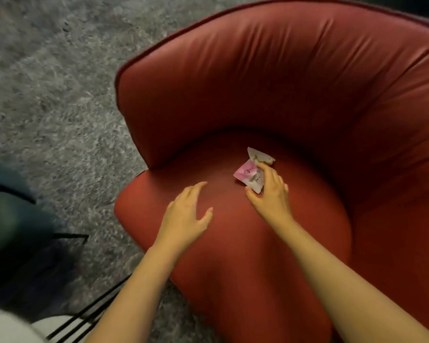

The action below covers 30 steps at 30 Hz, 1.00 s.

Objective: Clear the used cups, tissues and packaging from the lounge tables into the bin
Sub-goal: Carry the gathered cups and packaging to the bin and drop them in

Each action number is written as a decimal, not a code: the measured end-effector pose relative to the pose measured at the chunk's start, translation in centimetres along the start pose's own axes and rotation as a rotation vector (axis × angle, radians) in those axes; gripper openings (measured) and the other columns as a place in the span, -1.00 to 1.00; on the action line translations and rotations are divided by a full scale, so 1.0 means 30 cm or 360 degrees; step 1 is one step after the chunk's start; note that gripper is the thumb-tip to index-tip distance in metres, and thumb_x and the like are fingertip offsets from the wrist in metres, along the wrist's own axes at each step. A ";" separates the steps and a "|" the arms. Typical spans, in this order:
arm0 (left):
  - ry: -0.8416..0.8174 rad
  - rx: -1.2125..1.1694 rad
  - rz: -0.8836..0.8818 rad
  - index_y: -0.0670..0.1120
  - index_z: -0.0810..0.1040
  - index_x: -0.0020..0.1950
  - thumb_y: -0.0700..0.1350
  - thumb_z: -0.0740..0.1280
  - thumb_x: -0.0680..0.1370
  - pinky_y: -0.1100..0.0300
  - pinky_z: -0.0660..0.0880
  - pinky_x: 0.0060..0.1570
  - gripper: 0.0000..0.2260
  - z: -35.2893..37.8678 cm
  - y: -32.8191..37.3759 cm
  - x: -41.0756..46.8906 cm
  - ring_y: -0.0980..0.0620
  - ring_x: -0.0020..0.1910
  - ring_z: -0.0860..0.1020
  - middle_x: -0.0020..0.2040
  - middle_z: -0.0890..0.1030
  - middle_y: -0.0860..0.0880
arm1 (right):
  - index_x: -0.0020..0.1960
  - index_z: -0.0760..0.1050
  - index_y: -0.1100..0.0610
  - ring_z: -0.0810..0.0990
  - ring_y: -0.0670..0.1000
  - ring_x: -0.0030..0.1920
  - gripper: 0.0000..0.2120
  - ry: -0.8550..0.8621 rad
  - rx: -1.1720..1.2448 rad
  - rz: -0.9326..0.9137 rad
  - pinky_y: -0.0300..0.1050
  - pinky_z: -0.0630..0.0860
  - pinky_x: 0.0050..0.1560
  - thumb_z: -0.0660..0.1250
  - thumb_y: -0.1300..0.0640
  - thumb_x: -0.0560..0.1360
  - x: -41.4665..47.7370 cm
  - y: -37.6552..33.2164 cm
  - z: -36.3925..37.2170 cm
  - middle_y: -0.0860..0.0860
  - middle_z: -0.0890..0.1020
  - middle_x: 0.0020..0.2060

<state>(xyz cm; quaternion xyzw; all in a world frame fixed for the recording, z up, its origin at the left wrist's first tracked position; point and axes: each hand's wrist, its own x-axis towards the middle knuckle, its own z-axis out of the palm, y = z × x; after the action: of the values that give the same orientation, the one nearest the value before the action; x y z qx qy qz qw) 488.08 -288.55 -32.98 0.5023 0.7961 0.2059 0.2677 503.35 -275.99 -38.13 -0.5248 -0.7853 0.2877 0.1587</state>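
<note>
Pink-and-white wrapper (pixel 249 173), crumpled, with one end torn open, lies on the red armchair (pixel 233 256) seat, close to its back edge. The right grip (pixel 270 191) has it, thumb and curled fingers pinching its near side. The left grip (pixel 186 209) hovers spread and empty over the seat's left front.

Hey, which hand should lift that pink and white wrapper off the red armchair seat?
The right hand: its thumb and fingers pinch the wrapper. The left hand is open over the seat, apart from the wrapper.
</note>
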 end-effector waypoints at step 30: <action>0.0350 -0.0476 -0.0526 -0.11 0.09 0.48 -0.02 0.50 0.33 0.13 0.26 0.34 -0.14 -0.050 -0.265 -0.149 -0.04 0.37 0.33 0.41 0.32 -0.13 | -0.17 0.59 0.29 0.57 0.10 -0.20 -0.68 -0.0148 0.0405 -0.0898 -0.09 0.35 -0.16 0.30 0.46 0.10 -0.114 -0.292 0.296 0.15 0.66 -0.25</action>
<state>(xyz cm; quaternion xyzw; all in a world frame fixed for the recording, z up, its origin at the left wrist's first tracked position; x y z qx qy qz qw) 483.22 -295.97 -35.58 0.2945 0.8524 0.3282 0.2809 493.39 -284.14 -39.50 -0.2483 -0.8640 0.3521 0.2605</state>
